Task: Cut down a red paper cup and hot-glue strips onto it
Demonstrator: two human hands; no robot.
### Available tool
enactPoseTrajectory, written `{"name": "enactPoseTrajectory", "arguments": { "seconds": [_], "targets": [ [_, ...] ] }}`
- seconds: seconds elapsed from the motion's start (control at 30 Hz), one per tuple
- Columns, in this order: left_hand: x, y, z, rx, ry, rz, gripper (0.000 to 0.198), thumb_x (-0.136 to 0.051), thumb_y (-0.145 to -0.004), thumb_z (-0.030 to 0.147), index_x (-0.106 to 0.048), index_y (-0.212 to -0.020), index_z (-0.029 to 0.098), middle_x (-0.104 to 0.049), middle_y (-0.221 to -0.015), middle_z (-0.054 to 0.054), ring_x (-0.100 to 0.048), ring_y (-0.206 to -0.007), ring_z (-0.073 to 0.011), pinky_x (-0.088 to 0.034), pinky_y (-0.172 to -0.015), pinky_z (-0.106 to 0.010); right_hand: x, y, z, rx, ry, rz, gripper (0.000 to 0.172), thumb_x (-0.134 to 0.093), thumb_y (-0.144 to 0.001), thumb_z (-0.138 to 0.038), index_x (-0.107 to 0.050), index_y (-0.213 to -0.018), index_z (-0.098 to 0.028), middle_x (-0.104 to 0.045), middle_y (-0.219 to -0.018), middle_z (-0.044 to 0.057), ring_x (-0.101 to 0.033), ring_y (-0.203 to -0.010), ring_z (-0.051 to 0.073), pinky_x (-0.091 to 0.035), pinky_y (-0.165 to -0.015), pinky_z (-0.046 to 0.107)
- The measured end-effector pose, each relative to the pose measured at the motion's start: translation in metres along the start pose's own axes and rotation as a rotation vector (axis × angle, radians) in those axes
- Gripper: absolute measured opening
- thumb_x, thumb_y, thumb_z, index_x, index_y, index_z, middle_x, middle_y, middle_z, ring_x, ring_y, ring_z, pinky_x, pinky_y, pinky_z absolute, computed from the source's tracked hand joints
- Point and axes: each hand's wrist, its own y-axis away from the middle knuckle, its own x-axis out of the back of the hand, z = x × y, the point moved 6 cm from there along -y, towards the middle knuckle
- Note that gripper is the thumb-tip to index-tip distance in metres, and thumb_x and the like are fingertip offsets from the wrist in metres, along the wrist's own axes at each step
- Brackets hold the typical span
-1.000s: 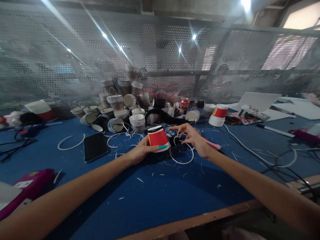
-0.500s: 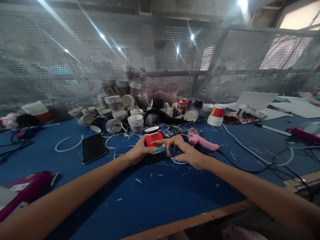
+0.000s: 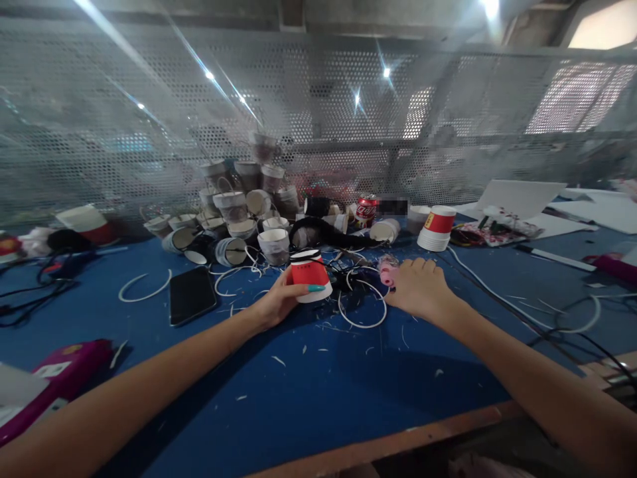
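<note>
My left hand [image 3: 275,300] is closed around a red and white paper cup [image 3: 309,271], which stands upside down and tilts slightly. A black band runs round the cup's narrow top end. My right hand [image 3: 424,287] is wrapped over a pink glue gun [image 3: 388,273]; its grip is mostly hidden under the fingers, and its front end points towards the left. Between my hands a loop of white cord [image 3: 364,326] lies on the blue table [image 3: 318,392], near some dark, tangled cord.
Behind my hands several wrapped cups [image 3: 230,207] are piled up. A phone [image 3: 193,296] lies at left, with a magenta object [image 3: 74,364] nearer me. Further back stand a red drink can [image 3: 366,210] and a stack of paper cups [image 3: 434,232]. White scraps dot the table.
My right hand has left the cup's side, moved right and taken hold of the glue gun. My left hand still holds the cup. The view has shifted slightly.
</note>
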Motion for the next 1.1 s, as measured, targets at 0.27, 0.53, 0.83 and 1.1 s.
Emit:
{"name": "enactPoseTrajectory", "arguments": {
  "seconds": [0.27,0.53,0.83,1.1],
  "targets": [
    [-0.003,0.001,0.002,-0.030,-0.041,-0.064,0.056,-0.076,-0.050,0.019,-0.056,-0.103,0.016,-0.067,-0.093,-0.006,-0.063,-0.083,-0.0204,-0.046,-0.081,-0.035,0.006,-0.010,0.005,0.034,-0.055,0.006,0.030,-0.052,-0.078,-0.025,-0.058,-0.097,-0.004,-0.057,-0.091,0.023,-0.058,-0.086,0.032,-0.044,-0.070,0.041],
    [-0.001,0.000,0.000,-0.019,0.005,-0.083,0.054,-0.073,-0.056,0.016,-0.057,-0.107,0.016,-0.067,-0.101,-0.007,-0.061,-0.095,-0.0222,-0.043,-0.088,-0.034,0.044,0.001,-0.005,0.406,-0.573,0.698,0.023,-0.055,-0.080,-0.034,-0.059,-0.094,-0.016,-0.044,-0.108,0.015,-0.044,-0.104,0.030,-0.039,-0.086,0.049],
    [-0.002,-0.002,-0.001,-0.004,0.067,-0.102,0.046,-0.071,-0.056,0.014,-0.061,-0.100,0.014,-0.069,-0.091,-0.006,-0.062,-0.083,-0.0194,-0.042,-0.085,-0.033,0.039,0.023,-0.037,0.867,-0.871,0.437,0.017,-0.054,-0.083,-0.028,-0.045,-0.071,-0.019,-0.046,-0.067,-0.001,-0.044,-0.059,0.011,-0.038,-0.056,0.027],
    [-0.002,-0.001,-0.003,0.023,0.056,-0.104,0.049,-0.071,-0.054,0.015,-0.059,-0.101,0.013,-0.069,-0.092,-0.007,-0.062,-0.083,-0.0197,-0.042,-0.081,-0.032,0.029,0.017,-0.038,0.822,-0.990,0.315,0.023,-0.057,-0.081,-0.030,-0.043,-0.065,-0.019,-0.039,-0.061,-0.004,-0.038,-0.052,0.008,-0.034,-0.048,0.024]
  ]
}}
